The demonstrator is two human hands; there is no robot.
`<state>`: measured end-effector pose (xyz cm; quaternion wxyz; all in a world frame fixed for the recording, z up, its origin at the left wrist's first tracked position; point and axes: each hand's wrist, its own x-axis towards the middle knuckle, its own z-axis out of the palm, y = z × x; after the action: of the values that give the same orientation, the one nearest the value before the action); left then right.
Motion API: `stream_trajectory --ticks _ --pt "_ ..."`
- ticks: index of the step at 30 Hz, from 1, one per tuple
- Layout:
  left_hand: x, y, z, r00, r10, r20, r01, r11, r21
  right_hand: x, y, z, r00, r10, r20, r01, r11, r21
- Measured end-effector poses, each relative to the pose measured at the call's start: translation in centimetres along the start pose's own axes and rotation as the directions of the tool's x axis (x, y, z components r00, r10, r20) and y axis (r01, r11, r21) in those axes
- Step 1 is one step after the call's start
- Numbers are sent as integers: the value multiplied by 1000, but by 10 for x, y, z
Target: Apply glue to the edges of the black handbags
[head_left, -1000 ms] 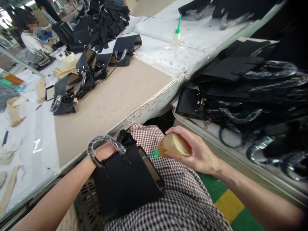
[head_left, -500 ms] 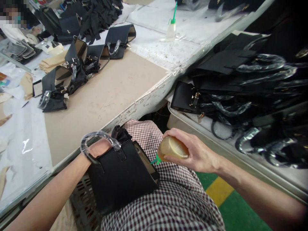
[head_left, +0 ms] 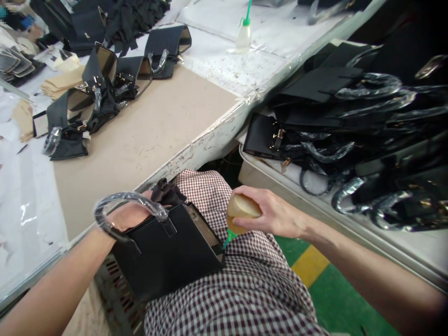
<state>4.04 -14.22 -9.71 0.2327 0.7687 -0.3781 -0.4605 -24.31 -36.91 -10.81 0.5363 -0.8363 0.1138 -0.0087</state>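
1. On the lap, over the checked cloth (head_left: 245, 284), a black bag (head_left: 164, 254) is lying on its side, with its open mouth facing right.
2. The left hand (head_left: 128, 216) is reaching through the plastic-wrapped handle (head_left: 122, 201) and is closed on the top of the bag, holding it steady.
3. The right hand (head_left: 271, 215) is wrapped tight around a glue bottle (head_left: 241, 213) full of yellow stuff.
4. The bottle is tipping down, and its green tip (head_left: 228, 239) is pointing at the edge of the bag's mouth, just beside it. I cannot tell if the tip is touching.
5. No glue is showing on the bag edge, so the gluing looks like it is only starting. Most of the edge seems left to do.
6. More black bags (head_left: 101, 88) are lying on the counter (head_left: 150, 135), well away from the hands. I cannot tell if they are glued.
7. A big pile of bags with wrapped handles (head_left: 343, 116) is sitting on the shelf to the right, so it looks like lots of bags are waiting.
8. Another bottle (head_left: 243, 35) with a green tip is standing far back on the counter.
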Motion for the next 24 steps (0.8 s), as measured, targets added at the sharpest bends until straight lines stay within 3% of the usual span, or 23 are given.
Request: stream_trajectory --ticks 4,7,10,12,16,20,24 --pt "-20 26 -15 1000 -5 13 6 996 -92 1 3 -4 990 139 30 -142 968 207" --pt "-41 42 -22 999 22 28 -21 999 -37 -4 8 -9 976 218 -23 -197 919 341" --pt "-60 50 -12 993 104 -60 -100 993 60 -13 15 -14 954 260 -147 -173 882 439" --pt "-69 51 2 992 119 -51 -114 990 88 -19 20 -15 928 270 -258 -124 874 470" --pt "-81 50 32 988 154 -20 -151 981 118 -26 30 -5 878 269 -395 -114 921 373" --pt "-91 45 49 977 212 -33 -202 960 191 -27 34 13 896 161 -414 -126 986 109" --pt "-101 38 60 967 249 -48 -230 942 246 -22 33 26 904 17 -427 -41 998 -47"
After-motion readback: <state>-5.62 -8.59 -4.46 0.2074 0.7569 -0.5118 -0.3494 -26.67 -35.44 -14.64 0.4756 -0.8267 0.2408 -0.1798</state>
